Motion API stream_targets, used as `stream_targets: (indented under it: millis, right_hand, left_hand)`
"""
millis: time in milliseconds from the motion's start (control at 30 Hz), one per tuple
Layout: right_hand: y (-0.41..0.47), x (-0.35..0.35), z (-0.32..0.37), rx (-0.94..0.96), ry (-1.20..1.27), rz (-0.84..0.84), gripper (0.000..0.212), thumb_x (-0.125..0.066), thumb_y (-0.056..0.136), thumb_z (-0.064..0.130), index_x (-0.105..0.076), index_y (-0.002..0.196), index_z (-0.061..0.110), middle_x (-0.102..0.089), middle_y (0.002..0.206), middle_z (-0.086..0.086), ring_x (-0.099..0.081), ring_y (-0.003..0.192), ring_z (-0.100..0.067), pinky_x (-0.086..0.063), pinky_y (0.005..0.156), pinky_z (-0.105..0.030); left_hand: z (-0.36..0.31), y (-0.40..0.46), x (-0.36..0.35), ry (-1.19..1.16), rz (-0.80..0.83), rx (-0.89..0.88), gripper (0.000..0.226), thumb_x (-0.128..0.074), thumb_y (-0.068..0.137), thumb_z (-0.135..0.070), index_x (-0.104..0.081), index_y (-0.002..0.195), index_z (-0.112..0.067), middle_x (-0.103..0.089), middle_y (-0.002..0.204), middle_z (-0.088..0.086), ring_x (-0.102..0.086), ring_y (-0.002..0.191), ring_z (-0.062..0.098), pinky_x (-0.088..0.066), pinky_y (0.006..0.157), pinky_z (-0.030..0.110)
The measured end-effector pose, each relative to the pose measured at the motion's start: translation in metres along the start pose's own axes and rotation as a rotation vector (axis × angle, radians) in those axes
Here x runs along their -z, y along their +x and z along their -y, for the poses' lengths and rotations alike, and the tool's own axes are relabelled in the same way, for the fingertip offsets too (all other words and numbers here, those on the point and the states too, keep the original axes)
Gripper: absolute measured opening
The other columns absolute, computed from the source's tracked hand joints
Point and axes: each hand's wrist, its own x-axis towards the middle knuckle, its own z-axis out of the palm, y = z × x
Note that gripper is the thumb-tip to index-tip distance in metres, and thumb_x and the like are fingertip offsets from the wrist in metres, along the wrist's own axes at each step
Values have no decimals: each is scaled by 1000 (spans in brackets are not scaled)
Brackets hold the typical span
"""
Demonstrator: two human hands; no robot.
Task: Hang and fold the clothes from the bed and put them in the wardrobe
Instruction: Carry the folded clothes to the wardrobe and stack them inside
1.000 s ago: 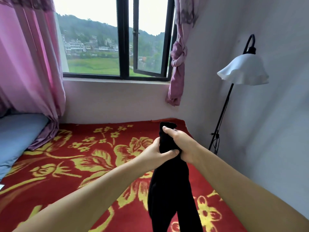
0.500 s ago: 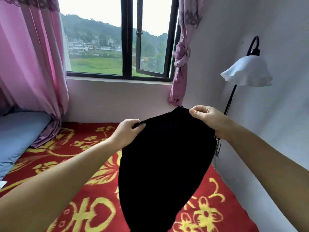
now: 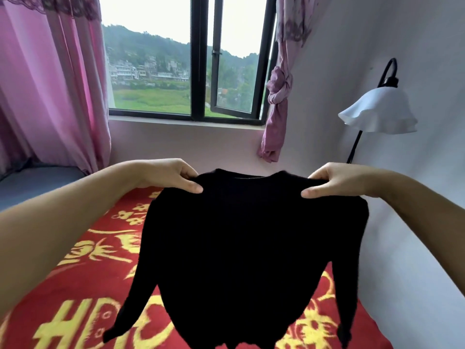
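while no wardrobe or other container shows in this view, the bed (image 3: 83, 285) fills the lower part of it, covered by a red blanket with yellow flower and letter patterns. above it a black long-sleeved sweater (image 3: 246, 253) is held up in the air, spread wide and facing the person, its neckline at the top and both sleeves hanging down at the sides.

the left hand (image 3: 173, 176) pinches the sweater's left shoulder, thumb lying on the near face of the cloth and fingers curled over the top edge behind it. the right hand (image 3: 334, 181) pinches the other shoulder in the same way. both hands are closed on the fabric and stand well apart, level with each other, with the collar stretched between them.

the sweater's lower hem is cut off by the bottom edge of the picture, so whether it touches the blanket cannot be told. a blue pillow (image 3: 37, 182) lies at the left edge of the bed under a pink curtain (image 3: 50, 96). behind the sweater is a window (image 3: 198, 61) with one pane swung open. a floor lamp (image 3: 377, 109) with a white frilled shade stands by the right wall, beyond the right hand, with bare wall below it beside the bed.
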Motion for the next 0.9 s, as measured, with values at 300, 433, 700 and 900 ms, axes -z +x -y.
stream_targets:
  millis: [300,433,700,900]
  right_hand:
    - [-2,0,-18,72,535,53,30,-74,80,37,-71,108,25,-73,98,-1,-70,86,-15,-54,69,-20]
    - [24,-13,-13,-115,351,-165,28,-66,88,38,-72,100,14,-72,85,-5,-66,75,-19,-53,70,-29]
    - [74,-74,76,-26,364,-451,36,-44,99,34,-61,100,2,-65,102,-16,-62,97,-30,-46,79,-35]
    - [47,-69,83,97,80,-207,67,-64,83,51,-30,139,39,-61,116,2,-59,105,-18,-49,93,-34]
  left_hand:
    - [-3,-7,2,-316,40,-66,52,-61,83,-60,-69,110,-16,-69,101,9,-66,85,17,-53,75,24]
    - [-18,3,-5,-329,-92,153,36,-58,90,-45,-73,102,-14,-71,95,8,-67,79,17,-55,72,28]
    - [-91,42,-75,-735,-391,182,24,-46,100,-17,-61,82,-11,-63,63,0,-60,46,8,-53,51,22]
    - [-108,22,-70,-887,-315,145,20,-41,93,5,-58,85,-2,-59,71,12,-59,58,18,-56,57,29]
